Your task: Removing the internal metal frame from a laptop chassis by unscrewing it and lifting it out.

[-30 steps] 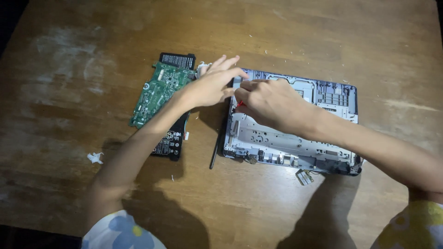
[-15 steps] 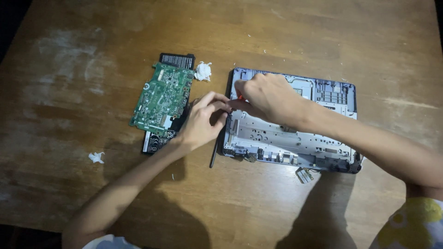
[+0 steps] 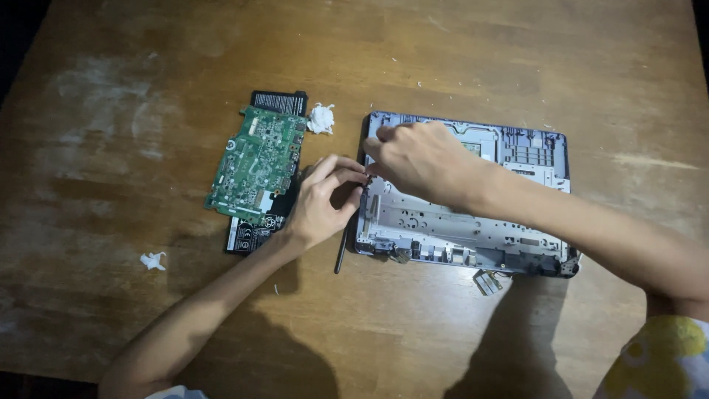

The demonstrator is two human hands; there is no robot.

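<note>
At the left rim of the opened laptop base (image 3: 473, 214), the right hand (image 3: 425, 159) pinches something too small to tell, while the left hand (image 3: 325, 199) curls beside it (fingertips touching the edge). Just left lie a green circuit board (image 3: 255, 162) over a black battery (image 3: 258, 225), on the wooden table (image 3: 148, 310).

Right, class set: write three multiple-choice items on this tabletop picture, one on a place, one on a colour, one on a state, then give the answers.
1. Where does the green circuit board lie?
A. on the black flat pack
B. inside the open grey chassis
C. on the floor

2. What colour are the crumpled wads?
A. red
B. white
C. blue

3. How are the hands placed?
A. both off the table
B. both at the chassis's left edge
C. both on the board

Answers: 1 A, the board overlaps the pack. 2 B, both wads are white. 3 B, left hand and right hand meet at that edge.
</note>
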